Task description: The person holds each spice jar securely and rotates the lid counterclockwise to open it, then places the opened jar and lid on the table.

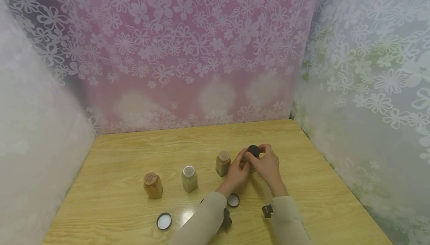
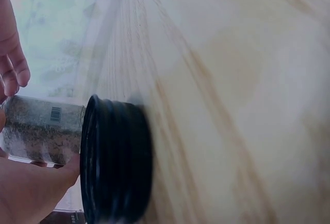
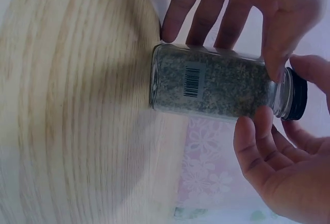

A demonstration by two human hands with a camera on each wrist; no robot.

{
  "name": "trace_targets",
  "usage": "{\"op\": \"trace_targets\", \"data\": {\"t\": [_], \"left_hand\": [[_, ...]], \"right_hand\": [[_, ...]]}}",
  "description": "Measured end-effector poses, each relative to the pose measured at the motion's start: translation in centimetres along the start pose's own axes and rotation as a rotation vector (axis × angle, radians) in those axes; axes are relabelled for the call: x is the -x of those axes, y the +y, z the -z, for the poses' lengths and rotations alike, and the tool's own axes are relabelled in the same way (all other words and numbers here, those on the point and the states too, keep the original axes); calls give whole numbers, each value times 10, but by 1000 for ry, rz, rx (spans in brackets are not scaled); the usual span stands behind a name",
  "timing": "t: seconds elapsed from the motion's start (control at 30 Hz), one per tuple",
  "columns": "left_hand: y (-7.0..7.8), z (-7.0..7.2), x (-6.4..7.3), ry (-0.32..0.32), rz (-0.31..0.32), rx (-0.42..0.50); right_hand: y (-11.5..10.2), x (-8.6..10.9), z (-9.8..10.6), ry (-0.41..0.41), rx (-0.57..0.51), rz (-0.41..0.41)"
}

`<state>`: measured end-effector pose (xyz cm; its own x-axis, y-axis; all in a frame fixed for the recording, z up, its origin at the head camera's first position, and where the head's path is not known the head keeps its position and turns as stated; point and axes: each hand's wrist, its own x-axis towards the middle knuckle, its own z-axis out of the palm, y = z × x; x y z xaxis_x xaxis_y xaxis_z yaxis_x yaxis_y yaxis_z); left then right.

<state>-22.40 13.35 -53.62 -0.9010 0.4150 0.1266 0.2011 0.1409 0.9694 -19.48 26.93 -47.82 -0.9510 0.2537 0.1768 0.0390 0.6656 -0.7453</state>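
A clear glass spice jar (image 3: 221, 85) full of grey-green flecked seasoning stands upright on the table, a barcode label on its side. My left hand (image 1: 237, 172) holds its body, fingers along one side and thumb near the neck. On top sits a black lid (image 1: 254, 150), pinched between the thumb and fingers of my right hand (image 1: 268, 165). Just left of my left hand is another spice jar (image 1: 223, 163) with a perforated top showing. In the left wrist view a black lid (image 2: 118, 162) looms close in front of the held jar.
Farther left stand a pale-green spice jar (image 1: 189, 179) and an orange one (image 1: 153, 185), both with perforated tops. One black lid with a white lining (image 1: 164, 221) lies at the front left, another (image 1: 233, 200) beside my left forearm. Patterned curtains (image 1: 201, 51) surround the wooden table (image 1: 117, 155).
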Motion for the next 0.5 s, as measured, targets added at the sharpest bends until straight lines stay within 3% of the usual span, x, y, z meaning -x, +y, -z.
{"op": "trace_targets", "data": {"t": [0.17,0.3,0.5], "left_hand": [[-1,-1,-1,5,-16,1],[-2,-1,-2,5,-23,10],[-1,-1,-1,5,13,-3]], "right_hand": [[1,0,1,-16,-9,42],[2,1,1,-8,-11,27],[3,1,1,-8,-24,32]]}}
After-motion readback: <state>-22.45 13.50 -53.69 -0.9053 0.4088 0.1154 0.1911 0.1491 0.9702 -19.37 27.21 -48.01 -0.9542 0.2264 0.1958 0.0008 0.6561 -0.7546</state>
